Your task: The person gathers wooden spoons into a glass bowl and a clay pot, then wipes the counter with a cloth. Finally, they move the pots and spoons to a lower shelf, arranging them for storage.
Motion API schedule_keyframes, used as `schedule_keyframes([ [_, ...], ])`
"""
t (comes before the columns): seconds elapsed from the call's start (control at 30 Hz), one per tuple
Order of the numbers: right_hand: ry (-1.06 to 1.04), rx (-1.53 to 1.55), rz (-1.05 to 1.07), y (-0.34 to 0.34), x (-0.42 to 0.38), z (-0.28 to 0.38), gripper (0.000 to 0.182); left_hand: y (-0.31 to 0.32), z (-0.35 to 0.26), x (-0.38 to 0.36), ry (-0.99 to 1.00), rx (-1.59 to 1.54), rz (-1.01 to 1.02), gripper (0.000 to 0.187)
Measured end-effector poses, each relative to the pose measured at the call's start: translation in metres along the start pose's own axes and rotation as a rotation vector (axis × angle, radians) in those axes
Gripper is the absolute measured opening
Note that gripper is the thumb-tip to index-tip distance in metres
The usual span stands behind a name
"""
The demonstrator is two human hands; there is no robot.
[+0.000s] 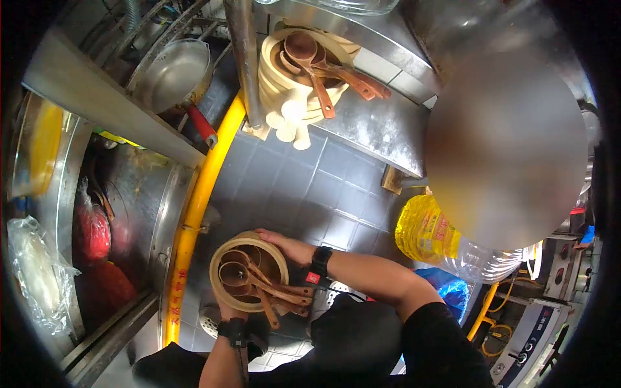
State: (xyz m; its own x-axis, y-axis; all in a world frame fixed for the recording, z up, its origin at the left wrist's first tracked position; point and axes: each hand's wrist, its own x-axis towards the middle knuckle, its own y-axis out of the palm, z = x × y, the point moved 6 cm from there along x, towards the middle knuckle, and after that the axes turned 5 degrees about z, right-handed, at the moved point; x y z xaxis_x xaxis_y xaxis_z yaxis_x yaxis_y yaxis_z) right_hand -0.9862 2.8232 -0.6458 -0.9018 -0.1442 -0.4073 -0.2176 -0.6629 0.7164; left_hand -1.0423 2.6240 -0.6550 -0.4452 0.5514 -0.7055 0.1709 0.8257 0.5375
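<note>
Low over the floor, a round cream-rimmed pot with a brown inside is held between my two hands. Several wooden ladles lie in it, their handles sticking out over the rim to the right. My right hand grips the far right of the rim. My left hand wraps the near left side, its fingers partly hidden by the pot. Both wrists wear black bands. Farther off stands a stack of cream pots with pale handles, topped by more wooden ladles.
A yellow pipe runs along the left, beside a metal shelf. A pan with a red handle sits behind it. Bottles of yellow liquid stand at right, near a blue bag. Grey tiles cover the floor.
</note>
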Motion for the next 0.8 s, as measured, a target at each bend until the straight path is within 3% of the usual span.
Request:
schedule_keyframes([
  [0.07, 0.052, -0.083, -0.202, -0.014, -0.001, -0.008, 0.067, 0.001, -0.003, 0.000, 0.026, 0.073, 0.032, 0.047],
  [0.13, 0.005, -0.117, -0.198, -0.015, -0.002, -0.002, 0.073, -0.016, 0.004, 0.009, 0.027, 0.032, 0.007, 0.050],
  [0.2, 0.027, -0.138, 0.001, 0.014, -0.013, 0.028, 0.083, -0.018, 0.008, 0.010, -0.007, -0.149, -0.034, 0.053],
  [0.43, 0.124, -0.217, -0.136, -0.017, -0.013, 0.021, 0.078, 0.009, -0.010, 0.004, -0.034, -0.153, 0.014, 0.059],
  [0.5, -0.063, -0.136, -0.510, -0.056, -0.017, 0.039, 0.071, 0.012, -0.023, 0.000, 0.014, -0.135, -0.018, 0.061],
  [0.53, -0.136, 0.062, -0.557, -0.070, -0.018, 0.054, 0.060, 0.006, -0.032, -0.002, 0.056, -0.106, -0.065, 0.063],
  [0.57, -0.323, 0.223, -0.494, -0.076, -0.021, 0.080, 0.047, 0.001, -0.042, -0.004, 0.097, -0.076, -0.112, 0.065],
  [0.63, -0.507, 0.394, -0.348, -0.083, -0.025, 0.131, 0.040, -0.014, -0.062, -0.009, 0.177, -0.010, -0.206, 0.068],
  [0.7, -0.509, 0.415, -0.292, -0.074, -0.023, 0.174, 0.032, -0.029, -0.086, -0.020, 0.280, 0.280, -0.423, 0.069],
  [0.73, -0.507, 0.431, -0.237, -0.072, -0.020, 0.188, 0.024, -0.022, -0.090, -0.024, 0.284, 0.286, -0.420, 0.069],
  [0.8, -0.484, 0.373, -0.314, -0.072, -0.013, 0.208, 0.016, 0.006, -0.119, -0.049, 0.576, 0.324, -0.444, 0.071],
])
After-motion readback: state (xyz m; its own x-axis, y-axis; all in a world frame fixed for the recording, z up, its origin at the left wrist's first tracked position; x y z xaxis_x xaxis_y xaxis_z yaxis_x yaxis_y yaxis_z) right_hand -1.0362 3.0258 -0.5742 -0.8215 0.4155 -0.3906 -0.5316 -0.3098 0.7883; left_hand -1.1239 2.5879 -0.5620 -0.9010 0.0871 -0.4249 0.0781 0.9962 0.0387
